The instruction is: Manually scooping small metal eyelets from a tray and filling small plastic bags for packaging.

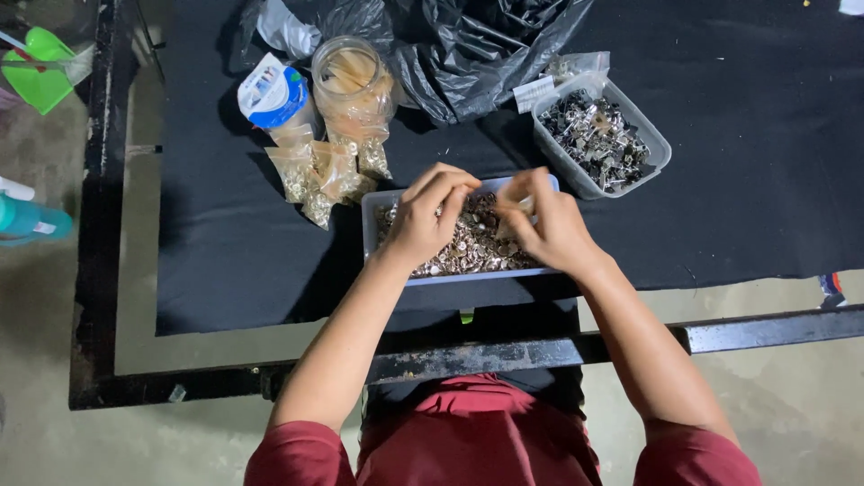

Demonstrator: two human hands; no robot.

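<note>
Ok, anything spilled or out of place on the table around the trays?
Nothing looks spilled. Both hands, left hand and right hand, work over the near tray of small metal pieces. The far tray, jar and small filled bags sit upright on the black cloth.

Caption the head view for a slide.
Both hands, left hand and right hand, over a grey tray of small metal parts.

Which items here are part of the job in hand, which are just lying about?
In hand: left hand, right hand, grey tray of small metal pieces, small filled bags.
Lying about: black plastic bag, second tray, jar, green scoop.
</note>
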